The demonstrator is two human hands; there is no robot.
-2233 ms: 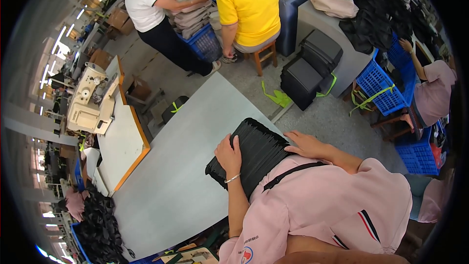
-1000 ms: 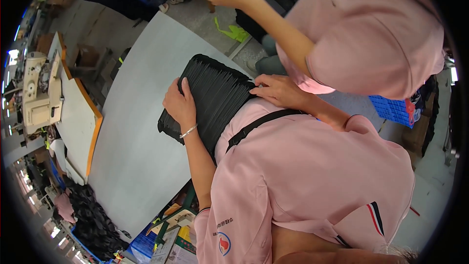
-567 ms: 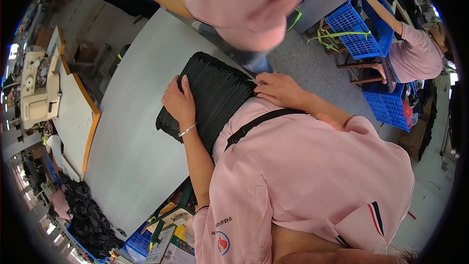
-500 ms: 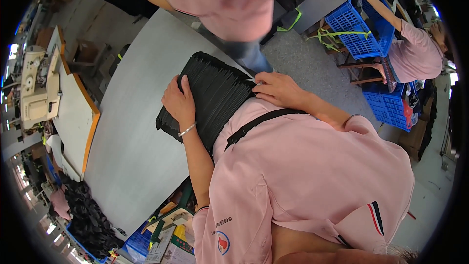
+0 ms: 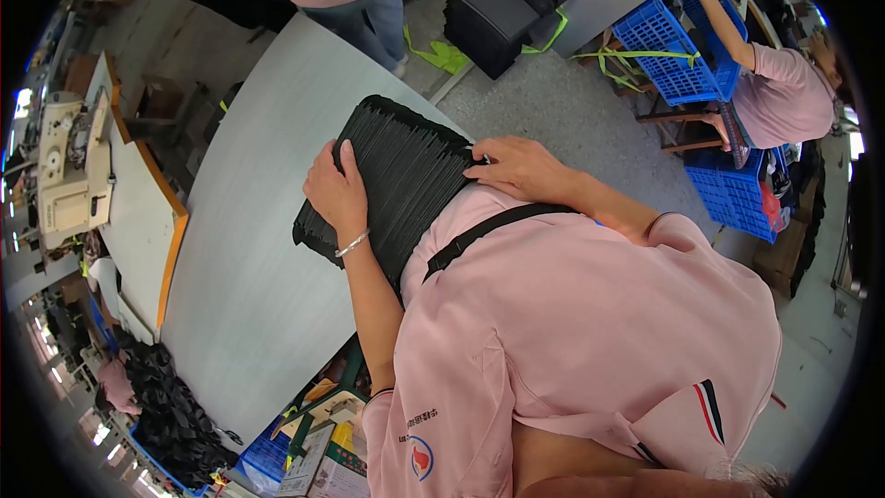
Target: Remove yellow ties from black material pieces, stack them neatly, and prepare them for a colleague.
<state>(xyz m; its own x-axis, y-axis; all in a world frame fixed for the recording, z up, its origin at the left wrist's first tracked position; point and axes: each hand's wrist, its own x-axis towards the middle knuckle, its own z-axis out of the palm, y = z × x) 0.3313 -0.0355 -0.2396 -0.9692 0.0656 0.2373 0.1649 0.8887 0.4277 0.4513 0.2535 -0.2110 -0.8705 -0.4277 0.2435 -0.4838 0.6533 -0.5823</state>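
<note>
Left hand (image 5: 337, 190) thumb-apart; right hand (image 5: 522, 169) half-curled

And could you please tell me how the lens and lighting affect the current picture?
In the head view, the grey table's edge looks bowed and the corners go black; glare whitens spots near the left rim; the black stack looks sharp.

Your black stack (image 5: 401, 166) lies at the edge of the counter (image 5: 249, 249) nearest your body. You can see many thin, dark pieces packed close together, their edges showing as fine, slightly uneven ridges. It forms a compact block, rounded at the corner toward the counter's far end; you cannot tell from here what the pieces are made of.
</note>
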